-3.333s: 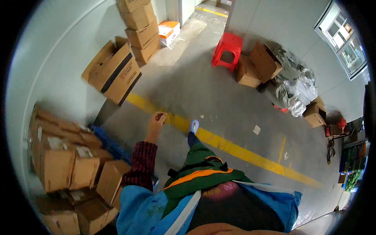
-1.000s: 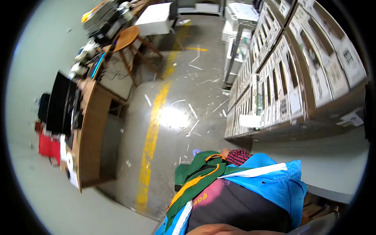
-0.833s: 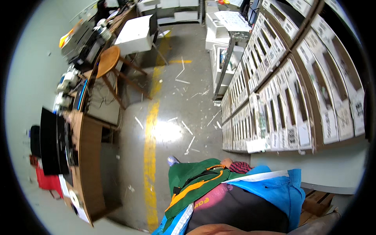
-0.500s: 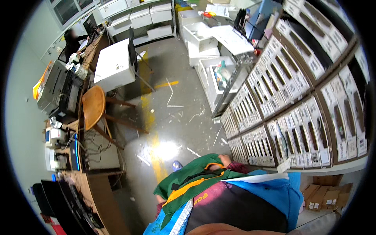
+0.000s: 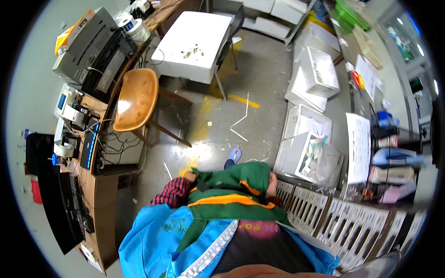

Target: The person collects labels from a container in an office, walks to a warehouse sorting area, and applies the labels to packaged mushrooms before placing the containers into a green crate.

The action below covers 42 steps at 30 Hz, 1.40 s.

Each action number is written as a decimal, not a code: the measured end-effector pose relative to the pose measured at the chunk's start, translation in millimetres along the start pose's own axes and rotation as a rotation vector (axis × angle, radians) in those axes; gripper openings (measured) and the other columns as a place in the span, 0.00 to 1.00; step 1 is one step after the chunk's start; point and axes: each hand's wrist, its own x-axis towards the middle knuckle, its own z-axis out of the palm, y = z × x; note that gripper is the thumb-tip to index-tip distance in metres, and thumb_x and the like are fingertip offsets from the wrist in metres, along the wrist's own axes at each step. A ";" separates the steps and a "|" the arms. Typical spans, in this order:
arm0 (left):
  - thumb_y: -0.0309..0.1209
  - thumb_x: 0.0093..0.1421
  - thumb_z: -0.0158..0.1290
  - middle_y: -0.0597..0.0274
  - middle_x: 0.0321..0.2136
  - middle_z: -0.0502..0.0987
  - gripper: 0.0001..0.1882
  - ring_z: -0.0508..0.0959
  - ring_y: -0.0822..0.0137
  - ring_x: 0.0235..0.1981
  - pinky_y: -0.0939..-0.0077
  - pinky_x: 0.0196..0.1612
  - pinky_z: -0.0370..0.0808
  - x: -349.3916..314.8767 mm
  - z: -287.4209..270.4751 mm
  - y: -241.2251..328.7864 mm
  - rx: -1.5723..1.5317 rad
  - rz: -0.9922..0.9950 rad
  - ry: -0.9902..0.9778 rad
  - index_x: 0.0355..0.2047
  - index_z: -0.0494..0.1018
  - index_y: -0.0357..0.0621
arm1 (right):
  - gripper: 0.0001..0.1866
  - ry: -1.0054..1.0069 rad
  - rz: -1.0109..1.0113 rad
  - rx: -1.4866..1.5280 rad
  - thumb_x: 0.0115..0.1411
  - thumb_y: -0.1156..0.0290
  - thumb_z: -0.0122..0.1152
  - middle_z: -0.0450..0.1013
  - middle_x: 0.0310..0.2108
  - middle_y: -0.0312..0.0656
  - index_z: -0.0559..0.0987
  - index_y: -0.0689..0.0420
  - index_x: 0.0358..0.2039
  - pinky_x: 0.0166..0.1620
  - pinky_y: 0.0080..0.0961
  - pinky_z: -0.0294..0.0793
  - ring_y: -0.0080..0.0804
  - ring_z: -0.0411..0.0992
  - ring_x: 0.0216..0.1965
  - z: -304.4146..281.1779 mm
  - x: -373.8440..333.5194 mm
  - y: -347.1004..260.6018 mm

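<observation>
A green cloth garment (image 5: 232,178) with orange trim is bunched across my front at waist height. On its upper left edge, my left hand (image 5: 189,176) is closed, with a red and black checked cuff behind it. My right hand (image 5: 272,184) grips the garment's right side, its fingers partly hidden by the cloth. Beneath the garment hangs my open blue jacket (image 5: 155,236) with a white zip. Just beyond the cloth, a foot in a blue clog (image 5: 235,154) shows on the floor.
A wooden chair (image 5: 136,99) and a white table (image 5: 192,41) stand ahead on the left, beside a desk (image 5: 104,213) with printers and cables. To the right are white bins (image 5: 320,74), a bagged bin (image 5: 324,162) and a rack of narrow label boxes (image 5: 352,222). Paper strips litter the floor.
My view has swung right and moved forward, bringing the chair and white table nearer. My left hand has come into clearer sight at the garment's edge. Both hands still hold the cloth.
</observation>
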 end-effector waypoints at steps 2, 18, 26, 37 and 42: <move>0.43 0.57 0.51 0.45 0.40 0.78 0.24 0.77 0.53 0.44 0.64 0.47 0.71 22.6 -9.7 30.4 -0.435 -0.111 0.210 0.44 0.74 0.33 | 0.26 -0.061 0.251 0.055 0.63 0.52 0.46 0.73 0.47 0.45 0.73 0.62 0.48 0.54 0.36 0.70 0.40 0.71 0.49 66.1 33.7 -59.8; 0.54 0.58 0.53 0.55 0.44 0.78 0.30 0.78 0.61 0.43 0.64 0.48 0.76 147.6 -238.3 375.4 -1.811 -0.146 -0.605 0.50 0.72 0.41 | 0.17 -0.582 0.454 -1.354 0.58 0.69 0.60 0.75 0.40 0.35 0.76 0.65 0.45 0.45 0.22 0.69 0.22 0.71 0.40 302.2 380.9 -226.6; 0.36 0.59 0.57 0.60 0.48 0.73 0.24 0.73 0.68 0.48 0.71 0.52 0.71 134.0 -277.7 443.9 -1.751 0.036 -0.082 0.53 0.67 0.40 | 0.25 -1.470 0.013 -1.882 0.56 0.68 0.57 0.69 0.50 0.55 0.67 0.66 0.53 0.51 0.36 0.69 0.47 0.70 0.49 459.8 422.7 -181.3; 0.24 0.63 0.46 0.55 0.52 0.70 0.19 0.70 0.60 0.54 0.70 0.58 0.65 134.5 -242.4 426.8 -2.291 -0.107 0.676 0.55 0.65 0.36 | 0.22 -1.256 -0.481 -2.252 0.55 0.65 0.58 0.77 0.34 0.49 0.73 0.62 0.49 0.43 0.35 0.74 0.43 0.76 0.37 709.3 718.6 -117.8; 0.33 0.58 0.55 0.57 0.43 0.77 0.18 0.77 0.60 0.44 0.66 0.48 0.74 163.4 -225.6 466.2 -2.466 -0.654 0.797 0.48 0.72 0.40 | 0.24 -0.902 -0.707 -2.474 0.53 0.67 0.58 0.76 0.35 0.52 0.72 0.59 0.52 0.50 0.37 0.71 0.50 0.72 0.46 674.9 884.2 -36.3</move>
